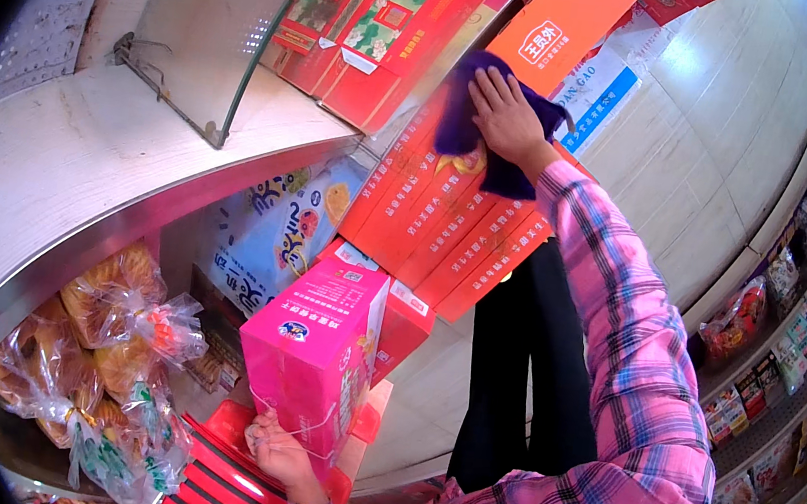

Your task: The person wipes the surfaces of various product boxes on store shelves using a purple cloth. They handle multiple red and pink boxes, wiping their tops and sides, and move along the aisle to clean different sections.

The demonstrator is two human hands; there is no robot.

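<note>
My right hand (507, 117) lies flat over a dark purple cloth (507, 178), pressing it against the top of a large orange-red carton (425, 202) with rows of printed writing. Lower left, my left hand (277, 452) has its fingers curled around a thin white cord (332, 417) on a bright pink carton (310, 339). That carton stands upright beside the orange-red one, in front of a smaller red box (404, 335). My left palm faces away, so only part of the grip shows.
A white shelf (163, 117) with a glass divider (212, 24) holds red gift boxes (400, 32). Below it sit bagged breads (106, 336) and a blue carton (286, 222). An orange carton (552, 28) adjoins the work. Stocked snack shelves (783, 359) line the right, across the tiled floor (690, 136).
</note>
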